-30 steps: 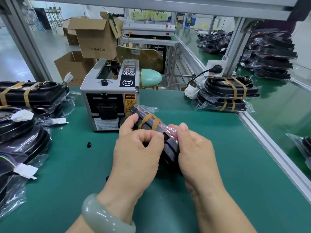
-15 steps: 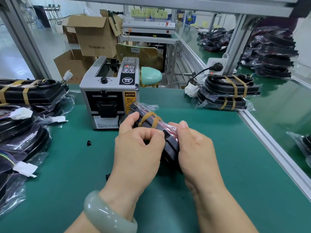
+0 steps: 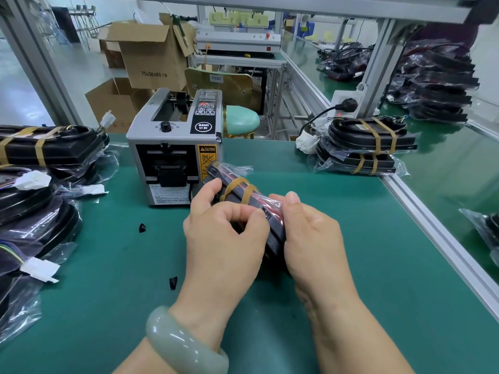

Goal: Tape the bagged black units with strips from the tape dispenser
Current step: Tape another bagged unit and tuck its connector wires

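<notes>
A bagged black unit (image 3: 244,193) stands on edge over the green mat, wrapped by two tan tape strips near its far end. My left hand (image 3: 224,236) grips its left side with curled fingers. My right hand (image 3: 310,233) holds its right side, thumb on top. The grey tape dispenser (image 3: 175,149) stands just behind the unit; I see no strip at its front slot.
Taped bagged units (image 3: 370,147) are stacked at the right by the aluminium rail (image 3: 437,233). A taped unit (image 3: 46,147) and several untaped bagged units (image 3: 29,211) lie at the left. Two small black scraps (image 3: 142,227) lie on the green mat (image 3: 108,265).
Both hands and the unit stay in place; the view has only shifted slightly.
</notes>
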### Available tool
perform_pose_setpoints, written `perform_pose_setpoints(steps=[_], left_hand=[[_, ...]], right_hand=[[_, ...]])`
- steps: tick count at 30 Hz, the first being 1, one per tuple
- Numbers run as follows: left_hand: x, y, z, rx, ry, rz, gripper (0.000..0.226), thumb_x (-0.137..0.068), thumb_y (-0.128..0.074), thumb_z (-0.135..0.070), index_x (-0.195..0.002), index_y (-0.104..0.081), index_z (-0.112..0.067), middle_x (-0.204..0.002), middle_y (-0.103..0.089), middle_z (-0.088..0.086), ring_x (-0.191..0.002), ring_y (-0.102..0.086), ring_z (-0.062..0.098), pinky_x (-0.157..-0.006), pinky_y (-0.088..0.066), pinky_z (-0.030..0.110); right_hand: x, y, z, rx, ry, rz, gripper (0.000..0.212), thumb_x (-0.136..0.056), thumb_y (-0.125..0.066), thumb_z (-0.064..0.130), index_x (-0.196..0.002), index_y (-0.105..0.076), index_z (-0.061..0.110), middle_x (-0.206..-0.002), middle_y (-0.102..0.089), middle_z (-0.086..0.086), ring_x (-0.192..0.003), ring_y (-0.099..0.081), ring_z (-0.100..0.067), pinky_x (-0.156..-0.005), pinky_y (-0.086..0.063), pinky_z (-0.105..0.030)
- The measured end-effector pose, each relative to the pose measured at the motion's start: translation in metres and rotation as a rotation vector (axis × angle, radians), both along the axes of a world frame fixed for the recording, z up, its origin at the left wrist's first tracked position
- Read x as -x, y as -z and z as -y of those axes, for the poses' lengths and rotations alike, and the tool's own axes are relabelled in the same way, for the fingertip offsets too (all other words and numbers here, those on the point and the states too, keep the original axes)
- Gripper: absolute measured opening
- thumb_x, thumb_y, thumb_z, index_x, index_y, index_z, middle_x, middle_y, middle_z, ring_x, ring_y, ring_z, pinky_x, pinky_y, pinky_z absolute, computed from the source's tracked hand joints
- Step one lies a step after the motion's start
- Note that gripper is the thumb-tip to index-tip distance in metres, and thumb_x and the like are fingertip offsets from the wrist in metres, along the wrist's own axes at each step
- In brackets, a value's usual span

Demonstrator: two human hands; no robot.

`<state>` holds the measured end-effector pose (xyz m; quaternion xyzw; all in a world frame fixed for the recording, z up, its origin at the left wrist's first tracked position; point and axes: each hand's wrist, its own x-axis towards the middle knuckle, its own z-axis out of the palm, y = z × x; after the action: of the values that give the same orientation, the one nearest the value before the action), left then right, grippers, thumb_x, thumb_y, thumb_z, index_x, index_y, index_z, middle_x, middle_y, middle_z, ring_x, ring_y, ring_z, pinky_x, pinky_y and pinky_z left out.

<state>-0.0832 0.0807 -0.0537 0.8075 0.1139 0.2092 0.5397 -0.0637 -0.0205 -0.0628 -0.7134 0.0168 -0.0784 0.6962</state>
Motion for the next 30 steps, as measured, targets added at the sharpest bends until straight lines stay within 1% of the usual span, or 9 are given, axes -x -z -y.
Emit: perform_pose_setpoints(steps=[9, 13, 15, 17, 19, 21, 23, 26, 30], left_hand=[[-0.001, 0.001, -0.001, -0.018, -0.015, 0.013, 0.010, -0.068, -0.068, -0.037, -0.058, -0.065, -0.034, -0.128, -0.038, -0.027, -0.117, -0.040, -0.003, -0.076, -0.023, -0.004], [-0.007, 0.000, -0.005, 0.029, -0.026, 0.031, 0.017, -0.065, -0.073, -0.032, -0.075, -0.060, -0.031, -0.126, -0.043, -0.021, -0.095, -0.042, -0.011, -0.077, -0.019, -0.011], [-0.012, -0.001, -0.009, 0.126, 0.013, 0.005, 0.028, -0.066, -0.079, -0.027, -0.089, -0.063, -0.026, -0.129, -0.043, -0.018, -0.104, -0.046, -0.004, -0.085, -0.029, -0.001], [-0.017, -0.003, -0.011, 0.247, 0.078, -0.019, 0.037, -0.062, -0.078, -0.025, -0.095, -0.067, -0.013, -0.133, -0.047, -0.008, -0.112, -0.053, 0.011, -0.096, -0.043, 0.020], [-0.021, -0.004, -0.014, 0.332, 0.070, -0.014, 0.022, -0.066, -0.075, -0.017, -0.085, -0.066, -0.013, -0.131, -0.052, 0.006, -0.106, -0.058, 0.022, -0.097, -0.048, 0.037], [-0.023, -0.003, -0.017, 0.333, 0.060, -0.022, 0.011, -0.079, -0.073, -0.011, -0.083, -0.065, -0.017, -0.129, -0.055, 0.011, -0.107, -0.059, 0.030, -0.089, -0.049, 0.034], [-0.023, -0.001, -0.016, 0.265, 0.078, -0.022, 0.012, -0.079, -0.073, -0.025, -0.086, -0.066, -0.020, -0.128, -0.055, 0.009, -0.114, -0.055, 0.033, -0.091, -0.047, 0.033], [-0.016, -0.002, -0.011, 0.033, 0.003, 0.012, 0.033, -0.063, -0.076, -0.049, -0.084, -0.058, -0.032, -0.126, -0.048, -0.007, -0.119, -0.047, 0.018, -0.104, -0.037, 0.032], [-0.013, -0.001, -0.006, -0.134, 0.038, 0.004, 0.054, -0.047, -0.069, -0.067, -0.085, -0.044, -0.039, -0.123, -0.036, -0.016, -0.119, -0.037, 0.008, -0.100, -0.030, 0.023]], right_hand=[[0.000, 0.000, 0.000, 0.017, -0.016, 0.029, 0.038, -0.099, -0.046, 0.035, -0.083, -0.076, 0.019, -0.063, -0.066, 0.011, -0.060, -0.054, -0.006, -0.060, -0.042, -0.023], [0.000, 0.002, -0.002, -0.010, -0.028, 0.032, 0.036, -0.091, -0.047, 0.045, -0.082, -0.076, 0.026, -0.076, -0.074, 0.005, -0.072, -0.065, -0.018, -0.071, -0.054, -0.036], [-0.001, 0.003, -0.002, -0.014, -0.033, 0.023, 0.035, -0.084, -0.044, 0.051, -0.083, -0.074, 0.033, -0.079, -0.075, 0.004, -0.082, -0.068, -0.024, -0.080, -0.055, -0.043], [-0.001, 0.002, -0.002, -0.008, -0.038, 0.028, 0.032, -0.083, -0.043, 0.053, -0.083, -0.072, 0.038, -0.080, -0.075, 0.004, -0.085, -0.069, -0.025, -0.083, -0.054, -0.045], [-0.002, 0.002, -0.002, -0.015, -0.030, 0.027, 0.032, -0.083, -0.043, 0.053, -0.084, -0.072, 0.039, -0.081, -0.075, 0.005, -0.086, -0.069, -0.024, -0.084, -0.054, -0.045], [-0.002, 0.002, -0.002, -0.037, -0.017, 0.017, 0.033, -0.084, -0.044, 0.052, -0.084, -0.074, 0.036, -0.081, -0.075, 0.002, -0.087, -0.069, -0.026, -0.084, -0.054, -0.046], [-0.002, 0.002, -0.002, -0.043, -0.014, 0.016, 0.034, -0.090, -0.046, 0.047, -0.084, -0.075, 0.029, -0.083, -0.075, 0.000, -0.087, -0.069, -0.027, -0.085, -0.054, -0.047], [-0.003, 0.002, -0.001, -0.047, -0.010, 0.007, 0.037, -0.099, -0.046, 0.035, -0.082, -0.076, 0.021, -0.085, -0.076, 0.004, -0.089, -0.070, -0.019, -0.087, -0.054, -0.043], [-0.004, -0.001, 0.004, -0.129, -0.048, -0.044, 0.035, -0.100, -0.046, 0.030, -0.083, -0.074, 0.019, -0.082, -0.076, 0.002, -0.083, -0.072, -0.014, -0.075, -0.056, -0.029]])
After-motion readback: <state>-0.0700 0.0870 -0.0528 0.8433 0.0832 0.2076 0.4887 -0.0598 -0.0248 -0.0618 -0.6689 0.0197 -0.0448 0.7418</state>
